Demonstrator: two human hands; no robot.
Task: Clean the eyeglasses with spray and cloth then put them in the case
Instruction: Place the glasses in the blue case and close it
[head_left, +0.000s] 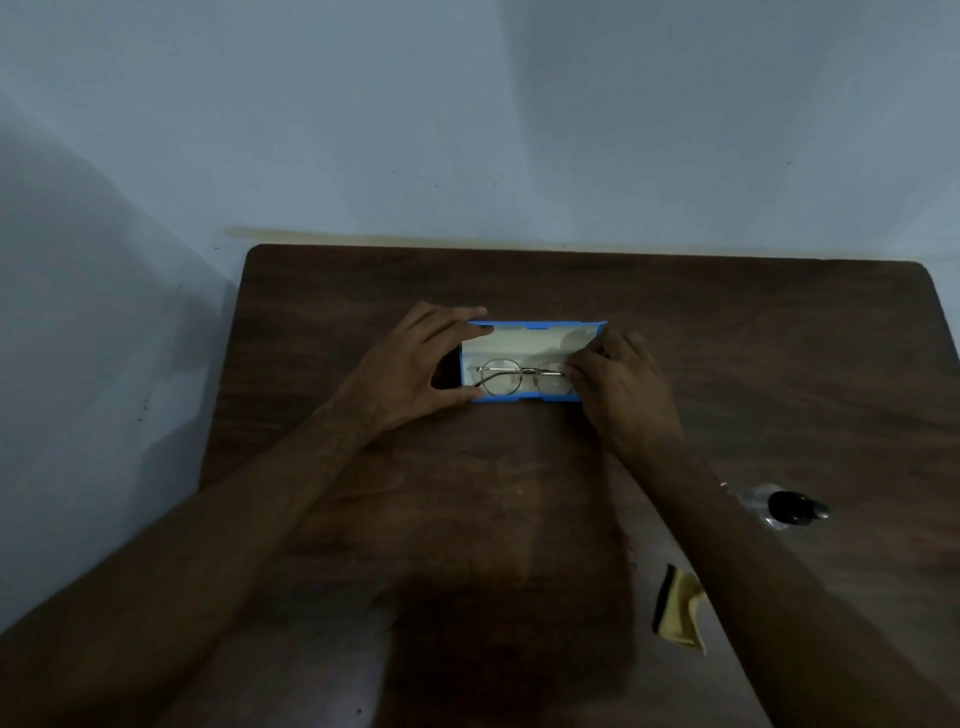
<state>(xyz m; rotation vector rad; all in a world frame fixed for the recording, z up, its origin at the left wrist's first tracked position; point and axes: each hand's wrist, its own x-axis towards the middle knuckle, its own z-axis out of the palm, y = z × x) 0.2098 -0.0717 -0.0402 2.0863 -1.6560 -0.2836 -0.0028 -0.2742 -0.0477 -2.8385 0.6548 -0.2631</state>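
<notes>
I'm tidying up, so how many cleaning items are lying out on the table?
2. The spray bottle sits toward the right of the table; the yellow cloth lies nearer the person, partly hidden by the right forearm. Either forearm could hide others.

One pair of eyeglasses (522, 376) in one blue case (535, 326) at twelve o'clock; one spray bottle (789, 506) at three; one yellow cloth (680, 608) at four; two grips, left grip (410, 364) and right grip (623, 387); one surface (519, 493).
</notes>
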